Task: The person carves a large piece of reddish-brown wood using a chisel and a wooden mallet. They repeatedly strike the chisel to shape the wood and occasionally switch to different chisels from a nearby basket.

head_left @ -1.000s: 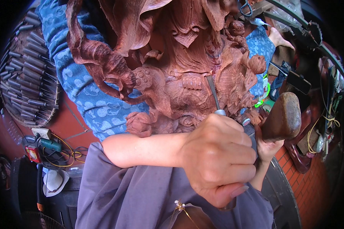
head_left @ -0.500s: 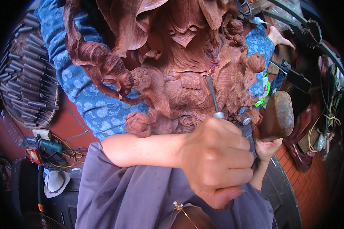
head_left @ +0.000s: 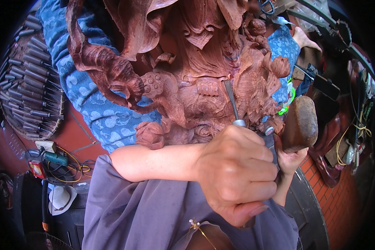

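Observation:
A reddish-brown wood carving (head_left: 200, 110), with draped folds, scrolls and rosebud-like knobs, rests between my legs. My left hand (head_left: 237, 175) is wrapped in a fist round the handle of a chisel (head_left: 231, 98); the handle is mostly hidden in the fist. The chisel slants up and left, its tip at a ledge in the middle of the carving. To the right, my right hand (head_left: 291, 160) grips a worn brown wooden mallet (head_left: 300, 124), held beside the chisel and apart from it. My right fingers are partly hidden behind the mallet.
A round woven tray (head_left: 56, 131) full of dark-handled chisels lies at the left on red tiles. Below it are a green power tool (head_left: 56, 159), tangled cords and a white hat (head_left: 61, 199). A phone (head_left: 326, 87), cables and plastic bags lie at the right.
The mallet in my right hand has shifted slightly left and up. My left hand and the chisel stay at nearly the same spot on the carving.

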A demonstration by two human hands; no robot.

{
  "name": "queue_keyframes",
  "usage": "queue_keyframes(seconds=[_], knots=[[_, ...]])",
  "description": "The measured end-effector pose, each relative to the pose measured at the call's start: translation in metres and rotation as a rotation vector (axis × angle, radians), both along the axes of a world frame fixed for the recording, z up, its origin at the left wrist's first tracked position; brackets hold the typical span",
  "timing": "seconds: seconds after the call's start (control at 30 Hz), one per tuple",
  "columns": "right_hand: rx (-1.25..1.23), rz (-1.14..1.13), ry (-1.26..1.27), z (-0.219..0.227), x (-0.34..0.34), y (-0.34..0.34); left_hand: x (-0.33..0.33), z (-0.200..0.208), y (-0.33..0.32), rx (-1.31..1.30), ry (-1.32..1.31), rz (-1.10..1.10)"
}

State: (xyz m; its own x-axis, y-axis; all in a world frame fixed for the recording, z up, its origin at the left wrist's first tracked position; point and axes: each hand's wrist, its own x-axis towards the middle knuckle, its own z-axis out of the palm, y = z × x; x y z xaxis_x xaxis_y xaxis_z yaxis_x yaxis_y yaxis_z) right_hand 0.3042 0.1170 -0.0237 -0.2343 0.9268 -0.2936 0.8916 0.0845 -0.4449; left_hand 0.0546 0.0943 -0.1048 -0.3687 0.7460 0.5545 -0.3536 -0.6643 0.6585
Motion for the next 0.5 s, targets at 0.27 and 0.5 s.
queue_keyframes(seconds=[0.27,0.5], knots=[[0.096,0.103,0.007,0.001,-0.009,0.002,0.000,-0.003,-0.001,0.039,0.046,-0.007],[0.345,0.442,0.153,0.031,-0.022,0.018,-0.009,-0.003,0.001,0.004,0.094,-0.077]])
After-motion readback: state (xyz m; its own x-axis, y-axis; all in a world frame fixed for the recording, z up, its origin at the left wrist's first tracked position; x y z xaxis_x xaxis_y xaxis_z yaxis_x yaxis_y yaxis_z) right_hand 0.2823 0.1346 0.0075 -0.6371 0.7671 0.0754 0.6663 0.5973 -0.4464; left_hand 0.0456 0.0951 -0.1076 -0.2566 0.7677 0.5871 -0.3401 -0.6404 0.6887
